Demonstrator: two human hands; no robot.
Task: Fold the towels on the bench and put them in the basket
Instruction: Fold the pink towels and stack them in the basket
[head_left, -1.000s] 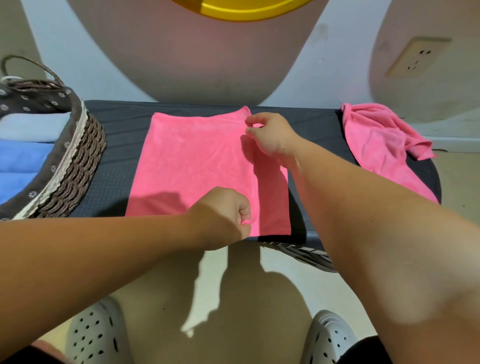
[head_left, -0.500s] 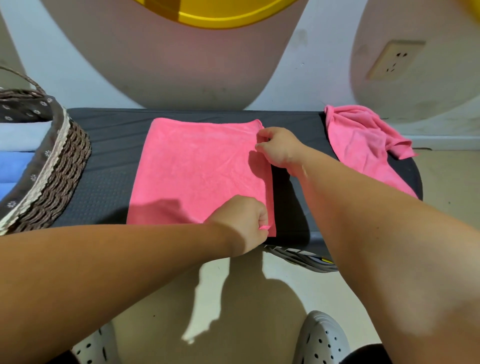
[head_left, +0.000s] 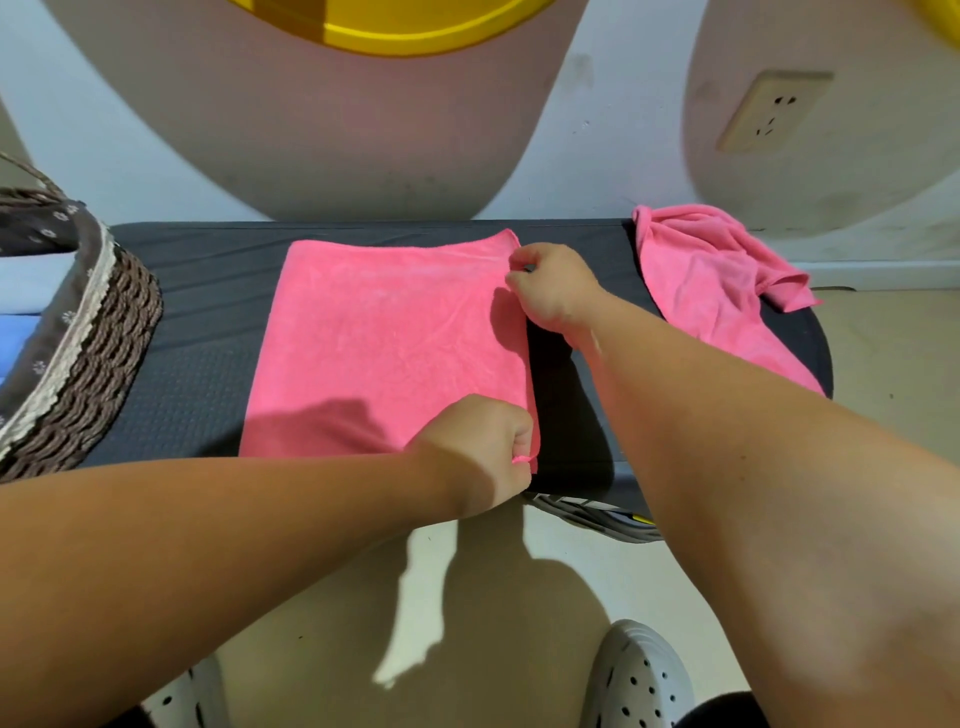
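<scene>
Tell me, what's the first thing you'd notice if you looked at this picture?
The big bright pink towel lying flat in the middle of the dark bench jumps out first. The left hand pinches its near right corner and the right hand pinches its far right corner. A second, crumpled pink towel sits at the bench's right end, and a woven basket stands at the left.

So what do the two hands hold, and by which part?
Both hold the flat pink towel by its right edge: left hand at the near corner, right hand at the far corner.
</scene>
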